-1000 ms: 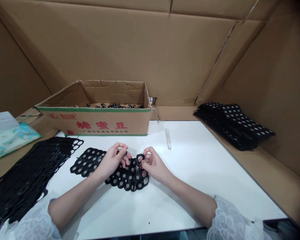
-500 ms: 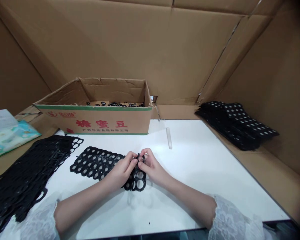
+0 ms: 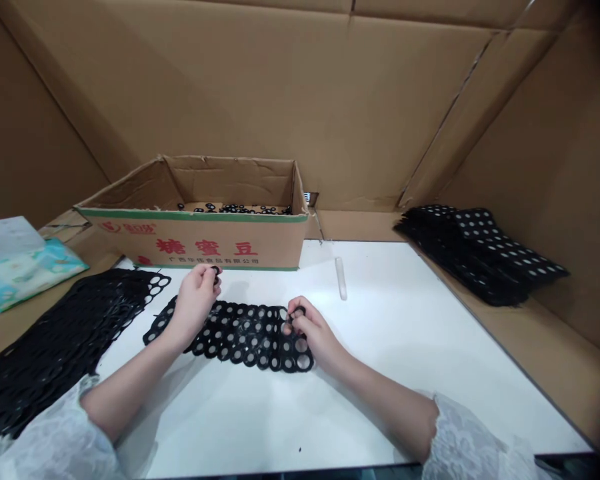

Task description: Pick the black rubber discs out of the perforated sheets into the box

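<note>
A black perforated sheet (image 3: pixel 250 337) with rows of round holes lies flat on the white table (image 3: pixel 380 373). My right hand (image 3: pixel 313 330) pinches its upper right corner between thumb and fingers. My left hand (image 3: pixel 197 297) is raised over the sheet's left part, just in front of the box, its fingers closed on a small black ring (image 3: pixel 215 271). Part of the sheet is hidden behind my left wrist.
An open cardboard box (image 3: pixel 230 233) with loose black rings inside stands at the back. Black sheets (image 3: pixel 55 333) are heaped at left beside a tissue pack (image 3: pixel 30 270). More perforated sheets (image 3: pixel 480 253) lie at right. A clear strip (image 3: pixel 341 279) rests behind my right hand.
My left hand has moved away from my right hand, left and up toward the box, carrying a black ring. The sheet now lies flatter, with my right hand still at its corner.
</note>
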Tool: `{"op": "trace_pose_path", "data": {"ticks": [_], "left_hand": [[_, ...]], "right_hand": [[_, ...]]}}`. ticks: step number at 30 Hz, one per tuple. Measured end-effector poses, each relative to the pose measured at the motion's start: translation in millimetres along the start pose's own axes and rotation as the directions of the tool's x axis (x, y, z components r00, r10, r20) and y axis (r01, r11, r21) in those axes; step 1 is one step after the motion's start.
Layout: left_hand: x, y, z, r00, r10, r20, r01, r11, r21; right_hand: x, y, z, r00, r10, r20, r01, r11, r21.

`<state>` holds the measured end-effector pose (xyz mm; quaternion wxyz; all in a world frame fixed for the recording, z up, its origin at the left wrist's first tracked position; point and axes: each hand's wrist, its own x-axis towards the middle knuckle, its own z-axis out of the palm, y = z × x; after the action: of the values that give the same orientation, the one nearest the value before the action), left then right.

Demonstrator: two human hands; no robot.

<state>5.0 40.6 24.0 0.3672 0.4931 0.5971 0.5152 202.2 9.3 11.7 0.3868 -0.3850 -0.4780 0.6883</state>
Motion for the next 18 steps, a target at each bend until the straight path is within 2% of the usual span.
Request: {"op": "trace_pose_path", "data": {"ticks": [2, 4, 6, 8, 11, 13, 14, 15, 16, 17, 18], "left_hand": [[1.3, 2.6, -1.6, 0.982, -0.094, 0.166, 0.113, 0.988, -0.106], [-4.6, 4.9, 2.3, 0.903, -0.186, 0.388, 0.259, 0.955, -0.145], [-12.4, 5.9, 7.5, 0.810, -0.253, 0.529, 0.391, 0.905, -0.165], [-18.2, 5.3, 11.1, 0.756, -0.298, 0.582, 0.475, 0.862, -0.176], [-22.7, 3.8, 13.1, 0.733, -0.328, 0.596, 0.490, 0.862, -0.130], [-25.5, 4.4, 14.2, 0.721, -0.333, 0.608, 0.442, 0.896, -0.034], [-27.6, 5.3, 15.0, 0.730, -0.328, 0.600, 0.386, 0.922, 0.034], [-30.3, 6.7, 16.1, 0.761, -0.302, 0.575, 0.292, 0.950, 0.113], [-33.8, 8.4, 17.4, 0.809, -0.246, 0.534, 0.160, 0.966, 0.201], [-38.0, 10.1, 18.9, 0.854, -0.161, 0.494, 0.010, 0.956, 0.294], [-42.8, 11.7, 20.6, 0.880, -0.069, 0.470, -0.133, 0.914, 0.383]], "right_hand": [[0.9, 1.3, 0.2, 1.000, -0.004, 0.019, 0.004, 1.000, -0.015], [1.5, 2.6, 0.7, 0.998, -0.023, 0.065, 0.026, 0.999, -0.046], [2.3, 3.8, -0.1, 0.993, -0.049, 0.109, 0.056, 0.996, -0.064], [3.8, 4.8, -2.5, 0.993, -0.053, 0.103, 0.062, 0.995, -0.083], [6.6, 5.5, -7.7, 1.000, 0.009, 0.001, -0.009, 0.985, -0.175], [7.4, 4.6, -10.9, 0.997, 0.075, 0.015, -0.068, 0.962, -0.263], [7.3, 3.9, -12.0, 0.994, 0.099, 0.043, -0.081, 0.950, -0.302], [6.9, 3.1, -12.7, 0.991, 0.112, 0.069, -0.084, 0.940, -0.329], [6.3, 2.6, -12.7, 0.990, 0.117, 0.083, -0.082, 0.937, -0.340], [5.7, 2.5, -12.1, 0.991, 0.113, 0.077, -0.081, 0.939, -0.335], [5.2, 2.9, -10.8, 0.994, 0.099, 0.049, -0.079, 0.945, -0.316]]}}
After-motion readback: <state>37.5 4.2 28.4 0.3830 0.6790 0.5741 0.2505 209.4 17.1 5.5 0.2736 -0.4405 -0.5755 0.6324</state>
